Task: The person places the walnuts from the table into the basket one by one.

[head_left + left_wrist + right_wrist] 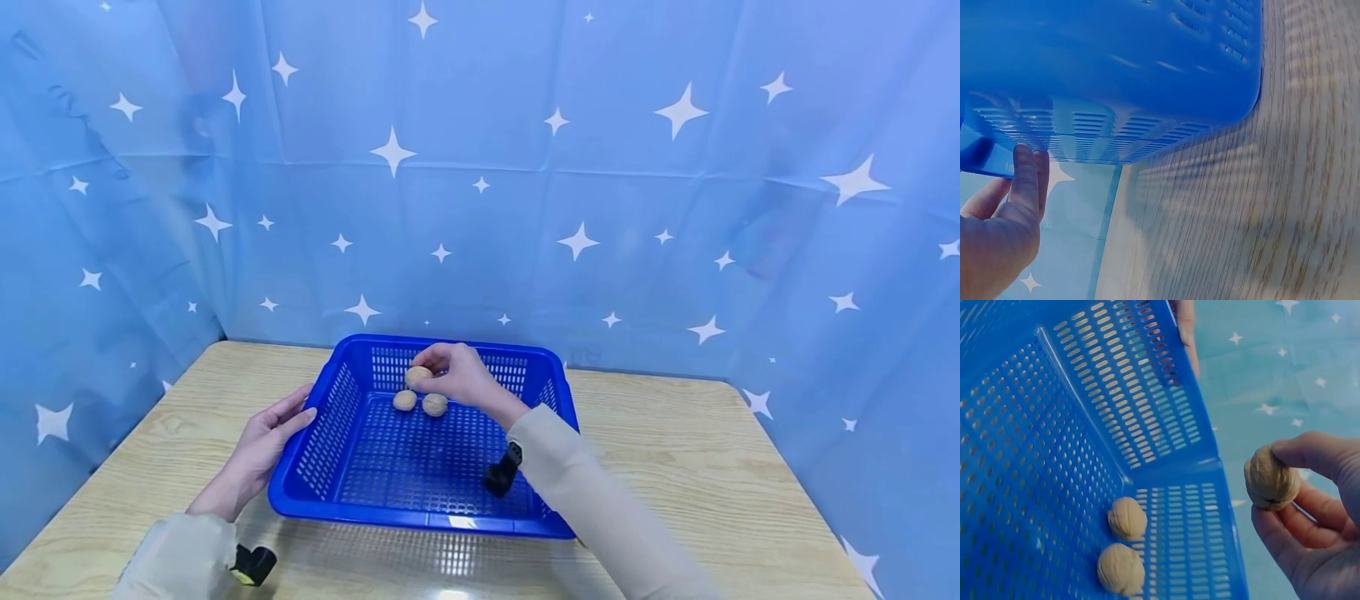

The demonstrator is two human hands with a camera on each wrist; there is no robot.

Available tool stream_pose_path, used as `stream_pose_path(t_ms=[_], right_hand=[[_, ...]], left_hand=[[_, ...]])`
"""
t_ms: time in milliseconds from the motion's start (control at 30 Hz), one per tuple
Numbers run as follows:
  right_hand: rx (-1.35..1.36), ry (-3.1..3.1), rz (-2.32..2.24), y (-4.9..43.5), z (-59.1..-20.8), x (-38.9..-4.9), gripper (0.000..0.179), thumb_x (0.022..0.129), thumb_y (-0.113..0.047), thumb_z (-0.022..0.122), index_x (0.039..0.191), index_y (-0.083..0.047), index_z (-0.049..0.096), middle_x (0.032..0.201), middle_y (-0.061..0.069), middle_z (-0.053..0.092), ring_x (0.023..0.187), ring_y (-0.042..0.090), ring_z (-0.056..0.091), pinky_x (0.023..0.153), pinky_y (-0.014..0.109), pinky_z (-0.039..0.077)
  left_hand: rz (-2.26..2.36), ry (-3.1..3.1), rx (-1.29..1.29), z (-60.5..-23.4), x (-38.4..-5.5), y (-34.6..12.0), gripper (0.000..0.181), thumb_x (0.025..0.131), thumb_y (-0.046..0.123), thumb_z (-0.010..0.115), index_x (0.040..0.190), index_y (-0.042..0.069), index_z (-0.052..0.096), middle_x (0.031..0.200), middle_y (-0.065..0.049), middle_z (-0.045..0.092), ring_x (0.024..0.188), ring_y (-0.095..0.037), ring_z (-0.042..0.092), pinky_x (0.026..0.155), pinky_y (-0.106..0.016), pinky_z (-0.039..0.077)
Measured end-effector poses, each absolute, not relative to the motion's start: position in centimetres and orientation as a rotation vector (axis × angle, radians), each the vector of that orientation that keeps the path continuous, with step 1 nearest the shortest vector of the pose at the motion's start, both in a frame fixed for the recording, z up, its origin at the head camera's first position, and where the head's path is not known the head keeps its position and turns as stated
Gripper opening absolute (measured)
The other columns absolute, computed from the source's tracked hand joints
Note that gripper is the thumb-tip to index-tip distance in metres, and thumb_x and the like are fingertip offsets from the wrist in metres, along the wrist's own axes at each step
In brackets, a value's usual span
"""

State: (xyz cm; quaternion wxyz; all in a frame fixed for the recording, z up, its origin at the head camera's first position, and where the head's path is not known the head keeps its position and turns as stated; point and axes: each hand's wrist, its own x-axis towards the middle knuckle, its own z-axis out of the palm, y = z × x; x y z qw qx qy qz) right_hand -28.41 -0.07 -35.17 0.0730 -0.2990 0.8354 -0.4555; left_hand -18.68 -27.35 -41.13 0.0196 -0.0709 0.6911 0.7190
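Observation:
A blue plastic basket [352,512] with slotted walls stands on the wooden table. My left hand [258,442] grips its left rim, thumb over the edge and fingers against the outer wall [1091,125]. Between the thumb and fingertips of my right hand [467,379] is a walnut [1269,478], pinched above the far-left part of the basket. Two more walnuts lie on the basket floor below it, one on the left [405,401] and one on the right [434,405], near the far wall.
The light wooden table [675,467] extends on both sides of the basket. Behind it hangs a blue curtain [480,208] with white stars. A black wrist camera [255,565] sits at the left sleeve, another [501,473] at the right.

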Motion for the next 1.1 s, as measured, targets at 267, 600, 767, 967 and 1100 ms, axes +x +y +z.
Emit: stream_pose_path(t_ms=[267,600,767,967,1100], right_hand=[[-0.91,2.489,-1.335,-3.1,-36.5,-28.6,0.02,0.081,-0.008,0.073,0.1,-0.004,0.068,0.09,0.004,0.066,0.078,0.011,0.059,0.067,0.022,0.049],[-0.941,2.436,-1.247,-5.6,-38.6,-28.2,0.014,0.08,-0.006,0.073,0.091,-0.003,0.066,0.083,0.001,0.062,0.071,0.008,0.054,0.062,0.018,0.045],[-0.937,2.459,-1.142,-6.3,-39.5,-28.5,0.012,0.079,-0.007,0.073,0.089,-0.005,0.066,0.08,-0.003,0.061,0.068,0.006,0.052,0.061,0.018,0.042],[-0.968,2.469,-1.075,-6.9,-40.6,-28.7,0.013,0.078,-0.003,0.072,0.091,-0.002,0.067,0.083,0.001,0.064,0.067,0.006,0.049,0.061,0.018,0.041],[-1.041,2.479,-1.017,-7.4,-41.2,-28.6,0.016,0.077,-0.002,0.073,0.091,-0.001,0.067,0.086,0.005,0.066,0.068,0.004,0.049,0.062,0.016,0.043]], left_hand=[[2.217,2.161,-0.226,-41.4,-18.8,-27.5,0.066,0.095,0.027,0.057,0.148,0.007,0.024,0.105,0.021,0.055,0.091,0.001,0.057,0.077,-0.02,0.051],[2.181,2.203,-0.24,-41.1,-18.6,-27.6,0.066,0.095,0.03,0.056,0.149,0.008,0.025,0.113,0.016,0.052,0.093,0.002,0.057,0.079,-0.02,0.05],[2.179,2.197,-0.246,-41.0,-18.8,-27.5,0.067,0.095,0.031,0.057,0.149,0.009,0.025,0.114,0.014,0.052,0.093,0.002,0.056,0.079,-0.02,0.05],[2.198,2.177,-0.231,-41.1,-18.8,-27.4,0.065,0.096,0.028,0.055,0.149,0.009,0.024,0.113,0.016,0.052,0.092,0.0,0.057,0.079,-0.021,0.051],[2.179,2.186,-0.231,-41.2,-18.8,-27.4,0.065,0.096,0.029,0.055,0.149,0.01,0.023,0.12,0.01,0.051,0.094,0.0,0.057,0.08,-0.021,0.05]])
